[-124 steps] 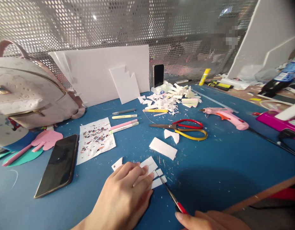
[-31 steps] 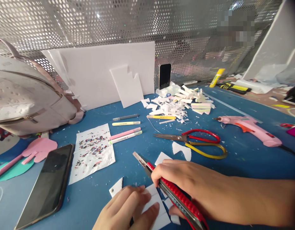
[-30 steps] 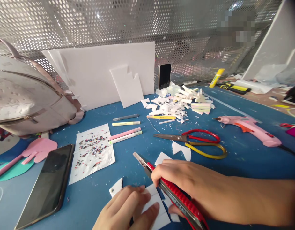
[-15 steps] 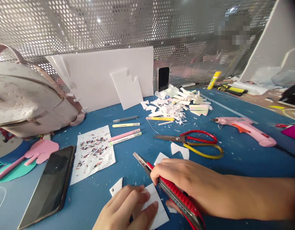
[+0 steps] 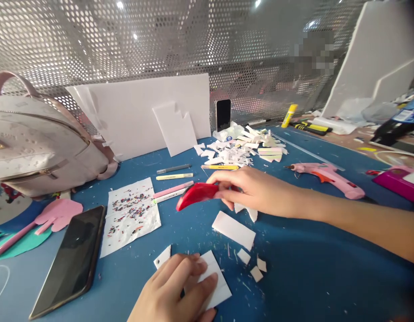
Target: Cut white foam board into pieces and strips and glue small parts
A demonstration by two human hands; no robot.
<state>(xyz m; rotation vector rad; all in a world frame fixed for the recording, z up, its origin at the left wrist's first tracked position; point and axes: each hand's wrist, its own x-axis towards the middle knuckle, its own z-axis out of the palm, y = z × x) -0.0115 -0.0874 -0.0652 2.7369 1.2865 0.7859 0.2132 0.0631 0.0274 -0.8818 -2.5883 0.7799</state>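
My right hand (image 5: 243, 190) is closed around a red utility knife (image 5: 198, 195), raised above the table with its handle end pointing left. No blade can be made out, and the scissors seen earlier are hidden around this hand and forearm. At the near edge, my left hand (image 5: 176, 286) grips a square white foam board piece (image 5: 215, 277), fingers curled over its top. A small white scrap with a dark hole (image 5: 163, 257) lies just beyond the left fingers. Between the hands are a white rectangular strip (image 5: 234, 229) and several small offcuts (image 5: 256, 273).
Left of my hands are a dark phone (image 5: 69, 259) and a paper with coloured shavings (image 5: 133, 214). Markers (image 5: 173, 177) lie beyond. A heap of white scraps (image 5: 236, 147) is at the back, a pink glue gun (image 5: 330, 176) at right, a backpack (image 5: 42, 138) at left.
My right hand has lifted the utility knife away from the foam board, forward over the scissors, and turned it so its handle end points left. My left hand stays on the piece.
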